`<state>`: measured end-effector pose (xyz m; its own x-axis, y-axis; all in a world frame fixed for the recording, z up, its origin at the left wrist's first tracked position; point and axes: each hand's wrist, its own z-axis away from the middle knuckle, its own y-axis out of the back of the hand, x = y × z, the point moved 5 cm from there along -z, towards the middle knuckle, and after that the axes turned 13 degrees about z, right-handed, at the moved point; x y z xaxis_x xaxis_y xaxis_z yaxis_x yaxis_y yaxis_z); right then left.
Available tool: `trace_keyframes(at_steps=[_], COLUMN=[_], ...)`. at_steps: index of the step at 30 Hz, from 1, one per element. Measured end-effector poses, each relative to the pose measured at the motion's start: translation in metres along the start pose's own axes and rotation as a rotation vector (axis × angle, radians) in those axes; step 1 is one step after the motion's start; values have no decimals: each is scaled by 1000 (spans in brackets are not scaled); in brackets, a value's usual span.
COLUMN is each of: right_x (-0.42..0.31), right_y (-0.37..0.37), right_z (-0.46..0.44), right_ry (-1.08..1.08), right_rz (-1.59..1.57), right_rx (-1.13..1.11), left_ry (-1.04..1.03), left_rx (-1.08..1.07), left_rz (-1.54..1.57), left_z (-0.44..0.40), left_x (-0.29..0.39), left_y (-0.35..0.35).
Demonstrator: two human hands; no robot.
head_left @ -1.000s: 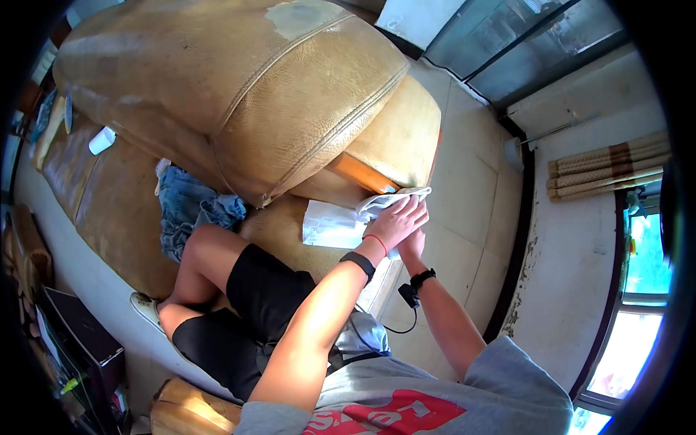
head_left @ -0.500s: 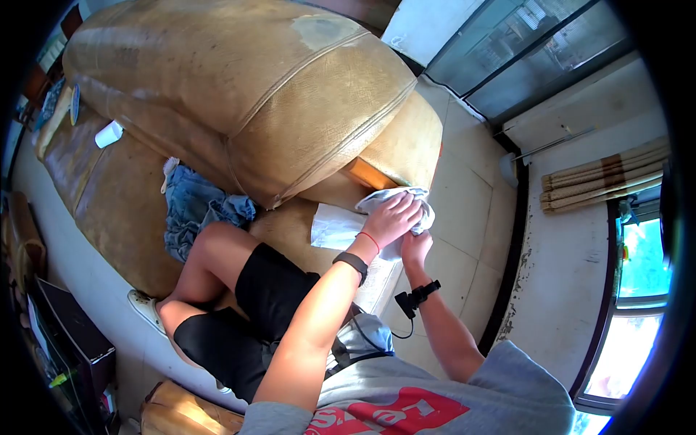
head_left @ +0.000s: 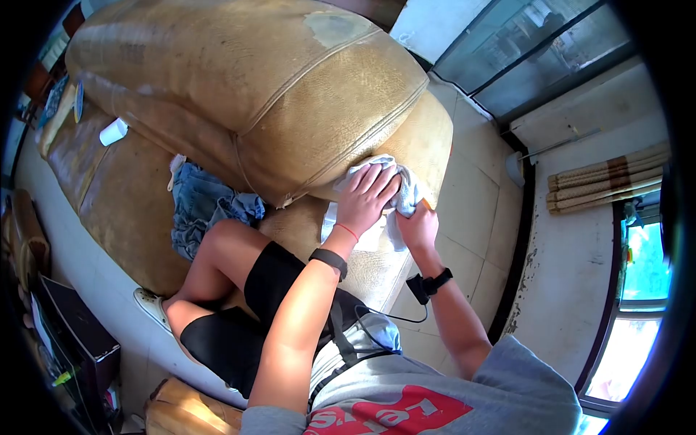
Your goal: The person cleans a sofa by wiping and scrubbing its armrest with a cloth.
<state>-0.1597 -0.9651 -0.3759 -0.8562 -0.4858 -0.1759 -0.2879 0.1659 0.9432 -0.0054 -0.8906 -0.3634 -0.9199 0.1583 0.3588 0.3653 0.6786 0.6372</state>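
Note:
A white-and-grey cloth (head_left: 407, 187) is bunched against the tan sofa armrest (head_left: 435, 141). My left hand (head_left: 368, 194) grips it from above, fingers bent over the cloth and pressing it to the armrest's inner side. Beside it, my right hand (head_left: 418, 228) is closed on the cloth's lower end. A strip of orange wood (head_left: 428, 205) shows just above the right knuckles. Partly hidden behind my left hand, a white sheet (head_left: 330, 223) lies on the sofa seat (head_left: 297, 217).
Crumpled blue denim (head_left: 206, 206) lies on the seat by my bent knee. Further left is a white cup-like object (head_left: 114, 132). A dark cabinet (head_left: 76, 326) stands at lower left. Tiled floor (head_left: 471, 210), a curtain (head_left: 605, 180) and a window are on the right.
Both hands have moved up and slightly left with the cloth, further onto the armrest. The cloth now covers much of the wooden strip. The view has shifted slightly.

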Motion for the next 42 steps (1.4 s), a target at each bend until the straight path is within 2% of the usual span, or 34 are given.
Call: trace_keyframes(at_steps=[4,5,8,9,12,17,23,26,30,32,34,37,42], right_x=[32,41,53,56,77,115,154,150,130,119,111,86,78], right_y=[-9,-8,-4,-6,-24,-50,-40,-8,-3,-20,-45,-46,-54], right_z=[28,34,43,46,57,77,93,87,75,73,74,57,40], right_ry=[-55,-107,-79,-61,-158,-174,-350,-351,-333,-335,-216,-233,-306], right_rz=[-63,-22,-32,-122,-175,-39,-32,68,215,155,129,-270,-203], right_rx=[-59,-156,-188,-154,-232,-102,-103,21,-20,-149,-150,-173,-145], left_ry=[11,13,7,16,-71,-239,-111,-97,-128,-121,-78,-3,-6], left_rx=[-59,-74,-97,-95,-147,-310,-305,-303,-282,-270,-271,-214,-205], left_rz=[59,78,120,133,105,-94,2,57,-20,-63,-36,16,52], left_z=[4,3,3,2,3,15,16,14,12,13,13,-1,1], left_x=[3,3,12,16,26,53,82,85,80,81,73,61,53], left_y=[-2,-2,-7,-8,-28,-64,-88,-89,-80,-76,-72,-37,-35])
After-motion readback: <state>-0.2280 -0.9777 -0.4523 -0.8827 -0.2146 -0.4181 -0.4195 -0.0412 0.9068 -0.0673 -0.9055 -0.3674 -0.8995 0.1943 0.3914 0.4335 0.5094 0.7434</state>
